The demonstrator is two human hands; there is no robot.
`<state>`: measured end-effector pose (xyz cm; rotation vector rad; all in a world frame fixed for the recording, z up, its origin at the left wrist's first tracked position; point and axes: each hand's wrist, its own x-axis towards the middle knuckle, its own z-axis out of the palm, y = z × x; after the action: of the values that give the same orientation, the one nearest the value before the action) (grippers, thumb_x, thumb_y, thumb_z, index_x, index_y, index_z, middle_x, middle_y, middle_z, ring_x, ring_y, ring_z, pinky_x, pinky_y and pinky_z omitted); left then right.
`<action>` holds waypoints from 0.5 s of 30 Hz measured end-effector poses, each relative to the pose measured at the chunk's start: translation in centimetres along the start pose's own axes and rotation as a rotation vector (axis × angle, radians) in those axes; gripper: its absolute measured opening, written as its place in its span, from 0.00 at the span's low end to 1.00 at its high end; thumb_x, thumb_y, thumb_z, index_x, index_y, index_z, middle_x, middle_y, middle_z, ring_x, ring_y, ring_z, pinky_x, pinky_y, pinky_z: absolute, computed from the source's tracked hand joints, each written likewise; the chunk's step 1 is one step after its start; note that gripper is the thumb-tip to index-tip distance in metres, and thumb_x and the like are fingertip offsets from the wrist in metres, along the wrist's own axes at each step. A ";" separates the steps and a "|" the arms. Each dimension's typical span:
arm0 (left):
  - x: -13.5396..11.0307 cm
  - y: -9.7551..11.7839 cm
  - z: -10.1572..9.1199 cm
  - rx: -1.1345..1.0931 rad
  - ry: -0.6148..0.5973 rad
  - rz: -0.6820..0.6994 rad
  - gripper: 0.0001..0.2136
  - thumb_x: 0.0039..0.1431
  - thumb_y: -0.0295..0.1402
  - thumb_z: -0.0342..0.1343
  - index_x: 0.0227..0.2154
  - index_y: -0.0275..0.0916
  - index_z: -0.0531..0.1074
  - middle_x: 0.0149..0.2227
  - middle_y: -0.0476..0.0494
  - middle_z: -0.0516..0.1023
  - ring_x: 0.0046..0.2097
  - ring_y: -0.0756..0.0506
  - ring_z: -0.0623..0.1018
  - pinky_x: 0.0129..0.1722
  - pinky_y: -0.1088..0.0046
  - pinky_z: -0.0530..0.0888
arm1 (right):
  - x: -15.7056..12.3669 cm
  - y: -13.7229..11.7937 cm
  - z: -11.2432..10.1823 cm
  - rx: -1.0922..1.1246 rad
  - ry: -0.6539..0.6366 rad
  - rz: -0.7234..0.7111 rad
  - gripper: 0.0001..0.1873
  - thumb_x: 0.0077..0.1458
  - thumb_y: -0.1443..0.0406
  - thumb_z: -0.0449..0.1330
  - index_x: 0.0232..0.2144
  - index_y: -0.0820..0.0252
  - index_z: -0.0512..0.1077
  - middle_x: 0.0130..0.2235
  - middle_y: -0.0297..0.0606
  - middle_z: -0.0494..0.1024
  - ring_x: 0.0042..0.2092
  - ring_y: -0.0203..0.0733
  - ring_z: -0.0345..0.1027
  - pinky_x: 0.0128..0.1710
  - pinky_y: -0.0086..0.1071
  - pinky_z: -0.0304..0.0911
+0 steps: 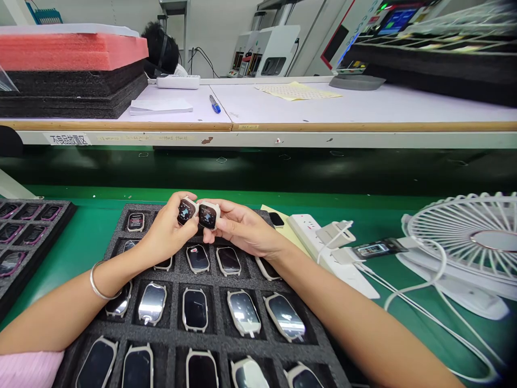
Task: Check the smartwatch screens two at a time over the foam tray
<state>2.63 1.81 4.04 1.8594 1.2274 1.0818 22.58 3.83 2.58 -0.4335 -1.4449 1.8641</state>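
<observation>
My left hand (163,233) pinches a smartwatch body (186,211) by its edges, and my right hand (238,226) pinches a second smartwatch body (208,215). The two watches touch or nearly touch, with their dark faces tilted up toward me. Both hands hover over a black foam tray (175,280) with square pockets. Several watch bodies with pale frames lie face up in those pockets, such as one (195,310) right below my wrists. My forearms hide part of the tray. A metal bangle (100,283) circles my left wrist.
A power strip (307,230) with white cables and a white desk fan (472,237) lie to the right on the green mat (388,215). A second foam tray (24,231) sits left. A shelf (323,105) above holds papers, a pen and foam sheets.
</observation>
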 end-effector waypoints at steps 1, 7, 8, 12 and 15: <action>0.0 0.0 0.0 0.002 0.001 0.002 0.17 0.57 0.36 0.53 0.49 0.39 0.64 0.40 0.45 0.74 0.39 0.46 0.73 0.38 0.71 0.70 | 0.0 0.0 0.0 -0.004 0.004 0.003 0.30 0.58 0.55 0.71 0.55 0.62 0.68 0.34 0.36 0.79 0.36 0.40 0.75 0.41 0.34 0.69; 0.1 0.0 0.0 0.034 0.007 0.048 0.14 0.55 0.34 0.53 0.45 0.40 0.65 0.40 0.46 0.74 0.39 0.47 0.74 0.40 0.71 0.71 | 0.0 0.0 0.0 -0.019 -0.013 0.005 0.30 0.58 0.54 0.71 0.56 0.61 0.68 0.35 0.37 0.79 0.37 0.40 0.75 0.41 0.33 0.69; 0.1 -0.1 0.0 0.032 0.010 0.043 0.14 0.55 0.34 0.53 0.45 0.40 0.65 0.39 0.46 0.74 0.39 0.47 0.73 0.40 0.71 0.71 | 0.0 0.0 0.0 -0.019 -0.009 0.003 0.30 0.58 0.54 0.71 0.56 0.61 0.68 0.35 0.37 0.78 0.37 0.40 0.75 0.41 0.34 0.69; 0.0 -0.3 0.1 -0.008 0.021 0.017 0.16 0.56 0.35 0.54 0.48 0.40 0.65 0.38 0.47 0.73 0.38 0.48 0.73 0.38 0.72 0.70 | -0.1 0.0 0.1 -0.010 0.003 -0.015 0.29 0.58 0.55 0.71 0.55 0.59 0.69 0.36 0.36 0.78 0.37 0.40 0.75 0.41 0.33 0.69; 0.0 -0.2 0.0 -0.020 0.024 0.011 0.16 0.55 0.35 0.54 0.47 0.40 0.65 0.38 0.48 0.72 0.37 0.47 0.72 0.37 0.72 0.69 | -0.1 -0.1 0.1 -0.011 -0.011 -0.019 0.28 0.58 0.55 0.71 0.55 0.60 0.68 0.35 0.36 0.78 0.37 0.39 0.75 0.41 0.33 0.69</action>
<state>2.57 1.85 3.85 1.8454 1.2165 1.1216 22.64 3.72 2.64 -0.4135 -1.4623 1.8469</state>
